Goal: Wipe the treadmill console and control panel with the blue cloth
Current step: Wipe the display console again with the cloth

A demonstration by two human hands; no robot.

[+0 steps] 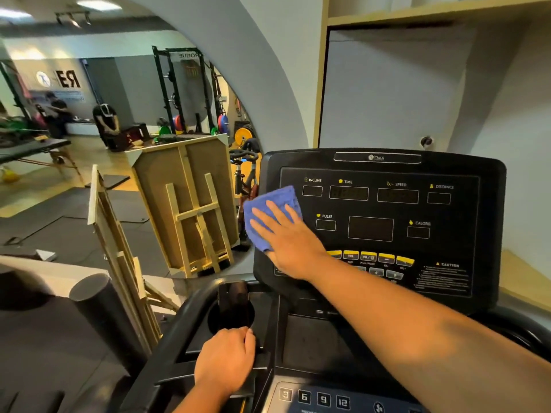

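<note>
The black treadmill console [384,222] fills the right half of the head view, with dark display windows and a row of yellow buttons [369,257]. A folded blue cloth [269,204] lies flat against the console's left edge beside the PULSE window. My right hand [286,239] presses on the cloth with fingers spread, arm reaching in from the lower right. Lower down, my left hand [226,359] is closed around the black handlebar frame [167,347] next to the cup holder [231,311]. The lower control panel [313,399] shows numbered keys at the bottom edge.
A dark phone-like object stands in the cup holder. Left of the treadmill lean wooden boards and an easel frame [190,210], with a black foam roller [98,305] nearer. A mirror reflects a squat rack, weight plates and two people. A grey wall stands behind the console.
</note>
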